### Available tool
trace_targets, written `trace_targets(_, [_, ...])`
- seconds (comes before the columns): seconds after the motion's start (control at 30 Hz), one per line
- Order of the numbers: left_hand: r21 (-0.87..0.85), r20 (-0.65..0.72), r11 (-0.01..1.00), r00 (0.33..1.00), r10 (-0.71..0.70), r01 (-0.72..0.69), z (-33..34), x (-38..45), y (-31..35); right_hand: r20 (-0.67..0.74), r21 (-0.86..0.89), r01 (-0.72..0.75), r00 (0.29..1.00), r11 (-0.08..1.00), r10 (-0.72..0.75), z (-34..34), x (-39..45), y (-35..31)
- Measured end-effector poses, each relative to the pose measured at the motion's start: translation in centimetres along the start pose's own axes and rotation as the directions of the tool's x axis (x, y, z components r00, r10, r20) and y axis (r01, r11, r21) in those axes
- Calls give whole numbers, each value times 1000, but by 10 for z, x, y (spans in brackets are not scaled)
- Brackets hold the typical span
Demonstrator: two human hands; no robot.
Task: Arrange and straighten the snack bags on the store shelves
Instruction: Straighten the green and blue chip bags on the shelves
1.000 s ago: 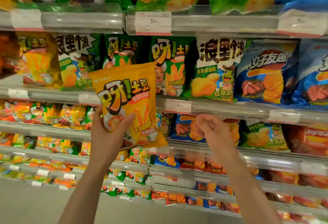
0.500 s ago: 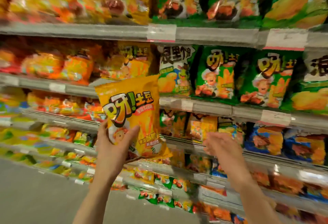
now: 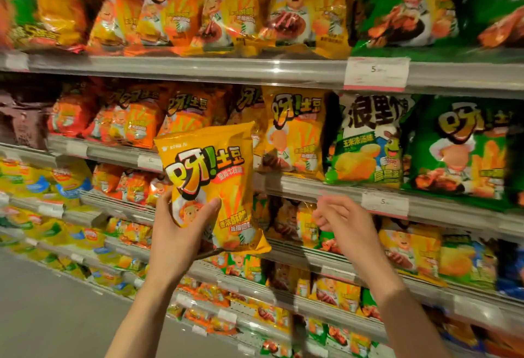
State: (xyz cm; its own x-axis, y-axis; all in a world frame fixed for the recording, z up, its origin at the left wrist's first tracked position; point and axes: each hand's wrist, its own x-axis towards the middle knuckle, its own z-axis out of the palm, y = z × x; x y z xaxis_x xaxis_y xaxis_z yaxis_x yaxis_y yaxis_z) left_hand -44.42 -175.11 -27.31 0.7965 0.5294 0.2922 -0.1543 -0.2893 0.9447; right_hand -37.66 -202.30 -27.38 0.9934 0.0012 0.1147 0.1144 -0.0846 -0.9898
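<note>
Your left hand (image 3: 181, 233) grips the yellow snack bag (image 3: 211, 187) upright, off the shelf, before the matching yellow bag (image 3: 295, 131). Right hand (image 3: 344, 224) hangs loose, empty. Slot it beside that match, label forward, bottom seated behind the shelf rail (image 3: 312, 187).

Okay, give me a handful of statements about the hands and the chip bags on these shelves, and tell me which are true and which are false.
1. The left hand holds a yellow bag off the shelf. True.
2. The right hand grips a green bag. False: it holds nothing, its fingers loosely curled in front of the shelves.
3. The held bag is upside down. False: it is upright, tilted slightly, print readable.
4. A matching yellow bag stands on the shelf just behind and right of the held one. True.
5. A price tag hangs on the upper shelf rail. True.
</note>
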Motion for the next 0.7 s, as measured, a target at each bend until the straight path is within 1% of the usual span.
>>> trace_targets(0.1, [23, 25, 999, 999, 46, -47, -2, 45, 1, -25, -43, 74, 997, 996, -75, 28, 33, -11])
trace_targets(0.2, [53, 90, 997, 995, 50, -55, 3, 91, -2, -95, -240, 202, 968, 950, -230, 53, 65, -22])
trace_targets(0.27, [66, 124, 997, 992, 29, -37, 10, 121, -6, -156, -405, 295, 910, 866, -383, 64, 86, -29])
trace_targets(0.33, [45, 158, 999, 987, 10, -17, 16, 147, -9, -220, -539, 350, 820, 766, -529, 73, 104, -32])
trace_targets(0.4, [57, 182, 997, 982, 44, -55, 23, 168, -8, -284, -653, 347, 712, 673, -642, 78, 117, -32])
trace_targets(0.43, [48, 186, 996, 981, 63, -73, 26, 179, -8, -313, -687, 323, 676, 651, -667, 80, 122, -31])
trace_targets(0.47, [30, 196, 996, 977, 80, -88, 30, 190, -7, -338, -700, 292, 668, 652, -663, 82, 126, -31])
trace_targets(0.5, [30, 207, 994, 973, 100, -109, 33, 198, -6, -353, -695, 259, 690, 670, -632, 85, 128, -31])
trace_targets(0.57, [52, 220, 981, 961, 169, -184, 41, 214, -6, -363, -641, 190, 779, 744, -512, 92, 129, -28])
trace_targets(0.6, [52, 225, 979, 957, 183, -199, 45, 219, -5, -375, -592, 156, 816, 791, -441, 96, 128, -28])
trace_targets(0.63, [55, 231, 977, 954, 189, -207, 49, 225, -4, -383, -540, 127, 843, 832, -378, 100, 129, -27])
trace_targets(0.7, [54, 255, 973, 945, 205, -226, 55, 234, 0, -390, -488, 88, 868, 868, -307, 105, 129, -26])
